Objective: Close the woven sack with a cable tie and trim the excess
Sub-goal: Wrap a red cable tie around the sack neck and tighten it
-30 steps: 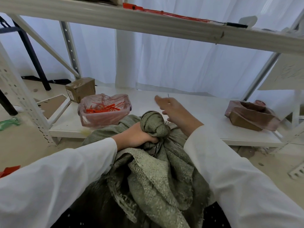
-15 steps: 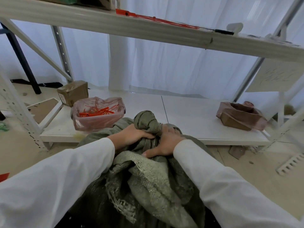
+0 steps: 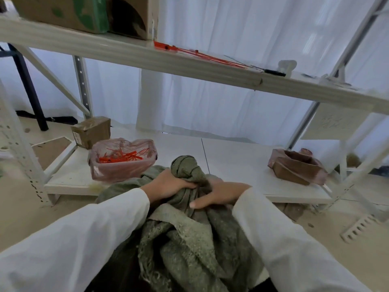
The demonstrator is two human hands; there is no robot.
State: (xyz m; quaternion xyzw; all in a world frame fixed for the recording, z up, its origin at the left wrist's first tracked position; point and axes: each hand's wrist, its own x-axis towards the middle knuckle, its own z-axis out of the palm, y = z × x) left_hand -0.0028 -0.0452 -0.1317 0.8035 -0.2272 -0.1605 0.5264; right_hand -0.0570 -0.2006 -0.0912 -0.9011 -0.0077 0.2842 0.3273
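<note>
A green woven sack (image 3: pixel 189 245) stands in front of me, its mouth gathered into a twisted neck (image 3: pixel 186 167). My left hand (image 3: pixel 168 184) grips that neck from the left. My right hand (image 3: pixel 219 194) presses on the sack just right of the neck, thumb stretched toward the left hand. Any cable tie around the neck is hidden by my fingers. Long red cable ties (image 3: pixel 200 54) lie on the upper shelf, beside a thin black tool (image 3: pixel 271 71). A pink plastic bag (image 3: pixel 123 159) on the lower shelf holds several red tie offcuts.
A white metal rack surrounds the work: lower shelf (image 3: pixel 237 163) behind the sack, upper shelf (image 3: pixel 130 55) overhead. A small taped carton (image 3: pixel 91 131) sits at the left, a brown lined box (image 3: pixel 296 167) at the right. A cardboard box (image 3: pixel 80 11) rests up top. White curtains hang behind.
My right hand came down from above the shelf onto the sack beside the neck. My head has tilted up, showing more of the upper shelf. The left hand has kept its grip.
</note>
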